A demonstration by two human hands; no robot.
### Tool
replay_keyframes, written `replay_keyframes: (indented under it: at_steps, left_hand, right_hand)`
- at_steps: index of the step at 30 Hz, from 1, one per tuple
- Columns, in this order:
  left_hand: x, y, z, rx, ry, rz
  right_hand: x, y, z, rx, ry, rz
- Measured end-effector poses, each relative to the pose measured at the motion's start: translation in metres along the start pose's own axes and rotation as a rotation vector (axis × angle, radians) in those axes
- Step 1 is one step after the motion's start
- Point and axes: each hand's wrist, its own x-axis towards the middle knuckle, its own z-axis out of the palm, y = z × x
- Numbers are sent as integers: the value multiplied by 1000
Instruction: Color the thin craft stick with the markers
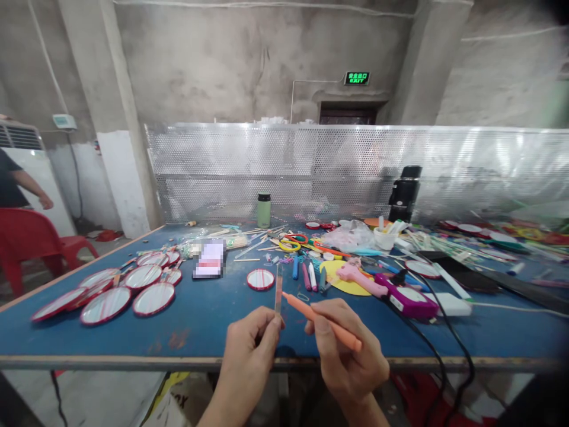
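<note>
Pinched upright in my left hand (251,343) is a thin flat wooden stick (278,289), coloured orange over part of its length. My right hand (349,350) is closed around an orange marker (326,320), whose tip points left and meets or nearly meets the stick; I cannot tell which. Just behind the stick lies a small round red-rimmed mirror (260,279). Beside it on the table are a blue marker (296,268) and several other markers. A pink glue gun (360,276) rests on a yellow disc (338,283) to the right.
Several red-rimmed round discs (106,305) overlap at the left of the blue table (200,332). A phone (210,259), a green bottle (264,210), a black flask (405,193) and a purple device (405,295) with black cables stand or lie around. A person's arm (29,181) shows far left.
</note>
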Motion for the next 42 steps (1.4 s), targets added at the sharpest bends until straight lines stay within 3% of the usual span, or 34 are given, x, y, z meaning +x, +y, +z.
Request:
replay_keyframes:
  at_steps: [42]
  left_hand:
    - [0, -2, 0, -22, 10, 8]
  right_hand:
    - [-1, -1, 0, 0, -34, -54]
